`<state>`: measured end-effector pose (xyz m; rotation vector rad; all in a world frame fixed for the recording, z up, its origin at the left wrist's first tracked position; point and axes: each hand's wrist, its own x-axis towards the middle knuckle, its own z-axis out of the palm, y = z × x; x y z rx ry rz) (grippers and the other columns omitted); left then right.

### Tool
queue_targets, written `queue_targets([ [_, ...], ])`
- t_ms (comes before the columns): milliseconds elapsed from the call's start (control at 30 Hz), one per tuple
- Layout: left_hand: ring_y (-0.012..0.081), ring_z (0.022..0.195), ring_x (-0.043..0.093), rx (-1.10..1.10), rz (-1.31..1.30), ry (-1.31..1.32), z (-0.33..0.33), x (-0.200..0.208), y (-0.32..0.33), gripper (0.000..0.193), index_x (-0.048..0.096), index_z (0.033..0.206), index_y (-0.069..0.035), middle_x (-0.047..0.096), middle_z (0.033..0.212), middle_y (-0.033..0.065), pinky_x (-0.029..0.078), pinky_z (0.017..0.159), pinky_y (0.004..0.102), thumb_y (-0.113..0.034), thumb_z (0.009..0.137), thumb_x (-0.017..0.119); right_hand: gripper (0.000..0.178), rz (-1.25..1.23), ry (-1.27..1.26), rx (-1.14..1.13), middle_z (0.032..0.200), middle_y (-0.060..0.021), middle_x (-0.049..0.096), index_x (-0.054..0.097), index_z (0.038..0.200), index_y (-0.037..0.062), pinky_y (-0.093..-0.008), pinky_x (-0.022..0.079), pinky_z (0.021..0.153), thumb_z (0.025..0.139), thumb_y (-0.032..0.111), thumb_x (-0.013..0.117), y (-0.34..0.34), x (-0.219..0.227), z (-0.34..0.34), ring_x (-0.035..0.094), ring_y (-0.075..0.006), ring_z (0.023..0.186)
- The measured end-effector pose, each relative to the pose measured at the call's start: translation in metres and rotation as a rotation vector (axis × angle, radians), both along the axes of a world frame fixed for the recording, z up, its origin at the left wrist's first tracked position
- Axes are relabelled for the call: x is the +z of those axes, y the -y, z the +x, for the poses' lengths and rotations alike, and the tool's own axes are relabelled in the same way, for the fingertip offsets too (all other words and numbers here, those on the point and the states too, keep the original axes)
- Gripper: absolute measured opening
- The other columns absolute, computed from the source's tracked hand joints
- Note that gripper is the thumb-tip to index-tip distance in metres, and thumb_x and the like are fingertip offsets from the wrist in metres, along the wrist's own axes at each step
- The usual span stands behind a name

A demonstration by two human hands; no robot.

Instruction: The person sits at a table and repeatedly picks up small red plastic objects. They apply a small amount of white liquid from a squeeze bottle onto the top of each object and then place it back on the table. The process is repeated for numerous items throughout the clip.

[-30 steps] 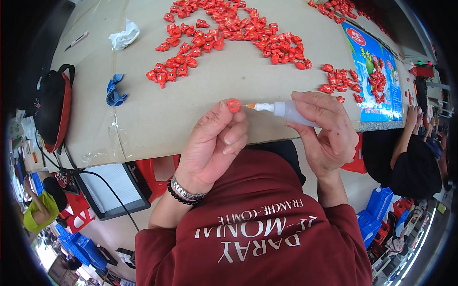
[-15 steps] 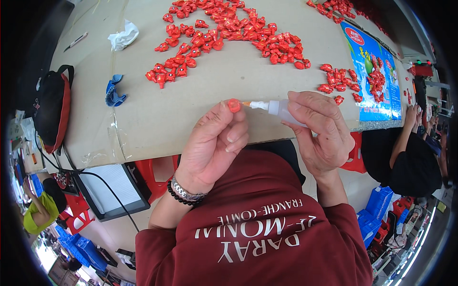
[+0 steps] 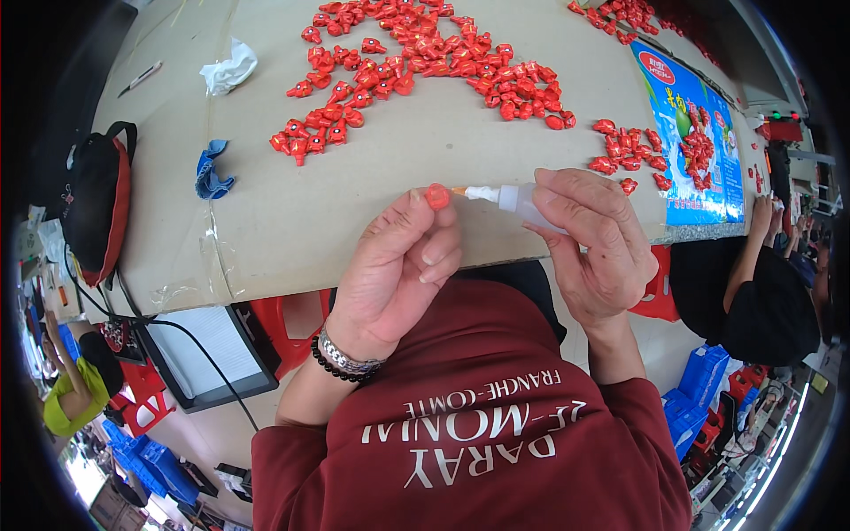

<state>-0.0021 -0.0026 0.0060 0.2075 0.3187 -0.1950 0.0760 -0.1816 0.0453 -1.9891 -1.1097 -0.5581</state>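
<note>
Between thumb and forefinger, my left hand pinches a small red plastic piece above the table's near edge. My right hand is wrapped round a translucent white squeeze bottle, held on its side. The bottle's thin orange-tipped nozzle points left and reaches the red piece or stops just short of it; I cannot tell which. Beyond my hands, a large heap of small red plastic parts lies on the table, some with eye-like dots. A smaller group of red parts lies to the right.
On the grey table are a crumpled white tissue, a blue scrap and a pen. A black and red bag sits at the left edge. A blue printed sheet bears more red parts. A co-worker's arm shows at right.
The red piece in my left hand has turned slightly and moved a little. The bottle in my right hand stays almost in place.
</note>
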Motion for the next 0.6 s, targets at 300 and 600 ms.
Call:
queue_targets([
  [300, 0.0085, 0.061, 0.036, 0.001, -0.001, -0.041, 0.0012, 0.0011, 0.0005, 0.025, 0.055, 0.098, -0.001, 0.053, 0.085, 0.0039, 0.033, 0.047, 0.02, -0.024, 0.098, 0.046, 0.033, -0.003, 0.008, -0.015, 0.095, -0.0164, 0.066, 0.064, 0.093, -0.0021, -0.0355, 0.053, 0.074, 0.062, -0.009, 0.073, 0.0, 0.0045, -0.0022, 0.064, -0.0283, 0.085],
  [600, 0.0105, 0.063, 0.044, -0.046, -0.02, 0.021, 0.0005, -0.0074, -0.0033, 0.02, 0.06, 0.101, -0.006, 0.058, 0.086, 0.002, 0.038, 0.054, 0.0235, -0.023, 0.095, 0.051, 0.032, 0.005, 0.018, -0.004, 0.093, -0.0158, 0.066, 0.064, 0.092, -0.0018, -0.0351, 0.053, 0.073, 0.063, -0.009, 0.073, -0.0028, 0.0025, -0.0014, 0.064, -0.0286, 0.085],
])
